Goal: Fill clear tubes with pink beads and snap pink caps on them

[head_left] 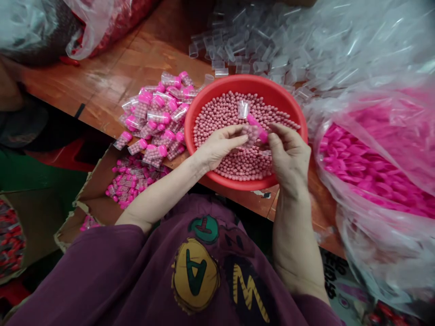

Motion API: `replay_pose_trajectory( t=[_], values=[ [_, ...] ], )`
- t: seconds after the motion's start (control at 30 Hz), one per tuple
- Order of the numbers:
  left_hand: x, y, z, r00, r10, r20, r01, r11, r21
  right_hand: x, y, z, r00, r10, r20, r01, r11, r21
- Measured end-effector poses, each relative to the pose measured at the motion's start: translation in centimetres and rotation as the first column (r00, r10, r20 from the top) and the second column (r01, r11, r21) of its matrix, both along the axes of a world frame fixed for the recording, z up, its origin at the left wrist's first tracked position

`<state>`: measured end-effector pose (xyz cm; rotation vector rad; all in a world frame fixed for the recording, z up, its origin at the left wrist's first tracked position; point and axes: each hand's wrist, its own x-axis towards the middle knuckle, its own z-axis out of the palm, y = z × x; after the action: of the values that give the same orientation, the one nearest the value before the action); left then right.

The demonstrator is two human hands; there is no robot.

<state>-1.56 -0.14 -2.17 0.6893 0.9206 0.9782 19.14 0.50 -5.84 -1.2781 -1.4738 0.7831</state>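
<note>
Over a red bowl (pixel 246 184) of pink beads (pixel 217 115), my left hand (pixel 222 144) pinches a clear plastic tube (pixel 250 136) with pink beads in it. A bright pink cap (pixel 262 134) is at the tube's right end. My right hand (pixel 288 151) has its thumb and fingers closed at this cap; its fingertips are partly hidden. Just beyond the hands, a clear empty tube (pixel 243 109) rests on the beads. Left of the bowl lies a pile of capped, bead-filled tubes (pixel 158 117).
Many clear empty tubes (pixel 258 50) lie behind the bowl. A plastic bag of pink caps (pixel 370 167) stands at the right. Below the table's left edge, a cardboard box (pixel 98 181) holds more filled tubes. A bag with red pieces (pixel 112 22) sits at the back left.
</note>
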Motion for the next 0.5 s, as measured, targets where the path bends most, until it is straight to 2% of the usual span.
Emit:
replay_pose_trajectory(
  t=[0.1,0.23,0.4,0.5],
  values=[
    [0.3,-0.3,-0.1,0.999,-0.028,0.026,0.03,0.997,-0.073,0.1,0.2,0.4,1.0,-0.01,0.018,0.01,1.0,-0.005],
    [0.6,-0.3,0.1,0.997,-0.03,0.073,0.041,0.988,-0.151,-0.4,0.0,1.5,0.99,0.083,0.112,-0.082,0.997,-0.01],
    [0.5,-0.3,0.5,0.994,0.005,0.105,0.015,0.983,-0.184,-0.9,-0.7,2.3,0.991,-0.01,0.13,0.001,0.998,0.067],
    [0.4,-0.4,0.3,0.993,-0.005,0.116,0.026,0.983,-0.181,-1.4,-1.2,3.0,0.98,0.029,0.196,-0.05,0.993,0.104]
  ],
)
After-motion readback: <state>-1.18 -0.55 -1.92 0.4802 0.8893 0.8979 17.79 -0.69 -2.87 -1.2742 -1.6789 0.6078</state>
